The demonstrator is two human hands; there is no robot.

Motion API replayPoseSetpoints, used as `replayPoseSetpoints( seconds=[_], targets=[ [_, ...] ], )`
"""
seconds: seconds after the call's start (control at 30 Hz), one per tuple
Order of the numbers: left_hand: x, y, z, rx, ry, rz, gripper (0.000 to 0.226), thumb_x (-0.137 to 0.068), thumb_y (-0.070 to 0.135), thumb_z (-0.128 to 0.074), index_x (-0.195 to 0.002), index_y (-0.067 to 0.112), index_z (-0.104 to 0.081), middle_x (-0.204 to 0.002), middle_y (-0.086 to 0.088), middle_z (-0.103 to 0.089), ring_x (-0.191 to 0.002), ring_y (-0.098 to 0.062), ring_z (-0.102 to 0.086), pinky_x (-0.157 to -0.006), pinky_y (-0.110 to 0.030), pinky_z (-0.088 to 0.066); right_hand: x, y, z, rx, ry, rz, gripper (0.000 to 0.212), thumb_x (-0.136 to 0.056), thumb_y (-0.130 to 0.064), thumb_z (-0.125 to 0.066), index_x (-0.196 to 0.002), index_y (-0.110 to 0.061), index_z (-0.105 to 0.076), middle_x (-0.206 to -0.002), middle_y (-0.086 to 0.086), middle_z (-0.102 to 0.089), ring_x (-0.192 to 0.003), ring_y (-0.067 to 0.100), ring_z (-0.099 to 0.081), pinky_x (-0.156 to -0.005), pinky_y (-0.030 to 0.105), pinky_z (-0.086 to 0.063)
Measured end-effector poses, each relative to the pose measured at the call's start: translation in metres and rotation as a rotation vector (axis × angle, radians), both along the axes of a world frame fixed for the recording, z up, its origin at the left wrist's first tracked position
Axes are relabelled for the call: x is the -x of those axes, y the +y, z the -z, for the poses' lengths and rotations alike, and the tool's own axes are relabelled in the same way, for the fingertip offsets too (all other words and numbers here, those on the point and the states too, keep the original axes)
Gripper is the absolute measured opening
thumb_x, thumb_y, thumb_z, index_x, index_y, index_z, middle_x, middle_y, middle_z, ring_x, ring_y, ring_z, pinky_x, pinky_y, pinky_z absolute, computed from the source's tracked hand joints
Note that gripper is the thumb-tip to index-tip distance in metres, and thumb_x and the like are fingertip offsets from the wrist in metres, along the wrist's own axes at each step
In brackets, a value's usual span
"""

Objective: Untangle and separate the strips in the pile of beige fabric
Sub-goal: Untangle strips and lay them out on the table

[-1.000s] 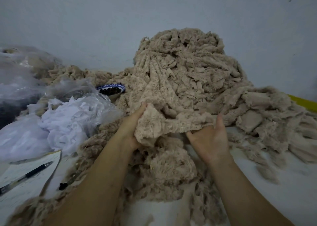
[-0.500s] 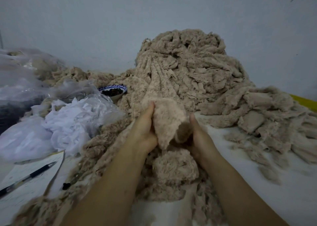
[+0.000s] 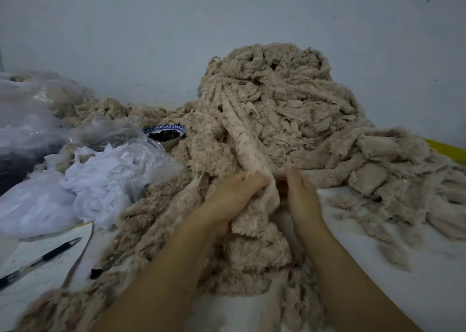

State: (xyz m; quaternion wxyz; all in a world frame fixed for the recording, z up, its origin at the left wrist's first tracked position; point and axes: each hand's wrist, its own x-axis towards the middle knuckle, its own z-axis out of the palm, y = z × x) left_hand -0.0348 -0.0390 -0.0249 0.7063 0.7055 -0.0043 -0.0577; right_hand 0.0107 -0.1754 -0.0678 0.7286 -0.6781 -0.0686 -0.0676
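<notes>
My left hand (image 3: 234, 195) is closed around the near end of one fleecy beige strip (image 3: 242, 140), while my right hand (image 3: 301, 195) stands flat and open just beside it, holding nothing that I can see. The strip's long axis runs from my fingers up and away into the pile of beige fabric (image 3: 290, 100) directly ahead. Judgement: the pull should follow that line toward me, the left hand leading.

Hands (image 3: 234, 198) on beige strip (image 3: 249, 160) (fuzzy)
</notes>
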Motion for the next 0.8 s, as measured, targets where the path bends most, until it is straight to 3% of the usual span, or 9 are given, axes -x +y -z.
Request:
replayPoseSetpoints(
  seconds=[0.03, 0.1, 0.2, 0.3, 0.4, 0.5, 0.63, 0.8],
  targets=[
    [0.0, -0.001, 0.001, -0.031, -0.009, 0.045, 0.016, -0.083, 0.035, -0.067, -0.082, 0.019, -0.068, -0.079, -0.005, -0.071, -0.073, -0.018, -0.068, -0.066, -0.029, -0.055, 0.0, 0.004, 0.002, -0.118, 0.126, -0.191, 0.045, -0.095, -0.057, -0.045, -0.109, -0.023, -0.071, -0.107, 0.002, -0.074, -0.099, 0.013, -0.07, -0.087, 0.034, -0.054],
    [0.001, -0.002, 0.004, -0.142, -0.03, 0.084, 0.016, -0.082, 0.037, -0.067, -0.076, 0.023, -0.065, -0.076, -0.001, -0.069, -0.073, -0.016, -0.066, -0.069, -0.03, -0.052, -0.001, 0.009, 0.006, -0.204, 0.275, -0.323, 0.036, -0.099, -0.049, -0.048, -0.116, -0.024, -0.067, -0.093, -0.004, -0.077, -0.088, 0.011, -0.074, -0.074, 0.03, -0.057],
    [-0.002, -0.001, 0.01, -0.306, -0.016, 0.118, 0.025, -0.079, 0.046, -0.065, -0.082, 0.021, -0.064, -0.079, -0.004, -0.066, -0.075, -0.018, -0.064, -0.071, -0.031, -0.049, -0.006, 0.011, 0.008, -0.254, 0.291, -0.22, 0.029, -0.098, -0.036, -0.057, -0.115, -0.016, -0.069, -0.096, 0.003, -0.078, -0.089, 0.016, -0.075, -0.066, 0.027, -0.058],
    [-0.008, 0.001, 0.012, -0.33, 0.063, 0.099, 0.029, -0.07, 0.055, -0.065, -0.06, 0.027, -0.065, -0.07, 0.007, -0.07, -0.066, -0.008, -0.066, -0.064, -0.023, -0.051, -0.007, 0.009, 0.005, -0.312, 0.286, -0.072, 0.017, -0.098, -0.032, -0.057, -0.11, -0.022, -0.065, -0.1, 0.004, -0.075, -0.087, 0.019, -0.074, -0.065, 0.03, -0.059],
    [-0.02, -0.002, 0.01, -0.079, 0.115, 0.024, 0.025, -0.08, 0.055, -0.067, -0.084, 0.033, -0.079, -0.092, 0.009, -0.077, -0.088, -0.007, -0.073, -0.082, -0.026, -0.056, -0.001, 0.013, 0.004, -0.173, 0.212, -0.021, 0.007, -0.097, -0.037, -0.055, -0.095, -0.034, -0.061, -0.099, -0.002, -0.072, -0.088, 0.015, -0.072, -0.071, 0.033, -0.06],
    [-0.035, -0.006, 0.004, 0.221, 0.233, -0.02, 0.034, -0.089, 0.033, -0.07, -0.114, 0.01, -0.072, -0.109, -0.011, -0.074, -0.104, -0.023, -0.07, -0.093, -0.036, -0.055, 0.006, 0.017, 0.0, -0.062, 0.126, -0.045, 0.01, -0.096, -0.041, -0.055, -0.098, -0.035, -0.064, -0.092, -0.012, -0.073, -0.08, 0.001, -0.069, -0.065, 0.019, -0.054],
    [-0.049, -0.011, -0.004, 0.426, 0.332, -0.134, 0.026, -0.09, 0.022, -0.07, -0.11, 0.006, -0.07, -0.099, -0.014, -0.074, -0.092, -0.027, -0.069, -0.067, -0.034, -0.058, 0.013, 0.013, -0.003, -0.138, 0.105, -0.108, 0.011, -0.098, -0.033, -0.057, -0.095, -0.033, -0.068, -0.079, -0.022, -0.073, -0.071, -0.004, -0.069, -0.053, 0.011, -0.049],
    [-0.062, -0.007, -0.018, 0.51, 0.401, -0.311, 0.021, -0.094, 0.023, -0.063, -0.103, 0.005, -0.066, -0.09, -0.014, -0.067, -0.079, -0.029, -0.064, -0.056, -0.041, -0.05, 0.017, 0.017, -0.004, -0.097, 0.129, -0.201, 0.02, -0.097, -0.028, -0.057, -0.086, -0.029, -0.074, -0.084, -0.008, -0.077, -0.078, 0.009, -0.073, -0.062, 0.023, -0.058]
  ],
)
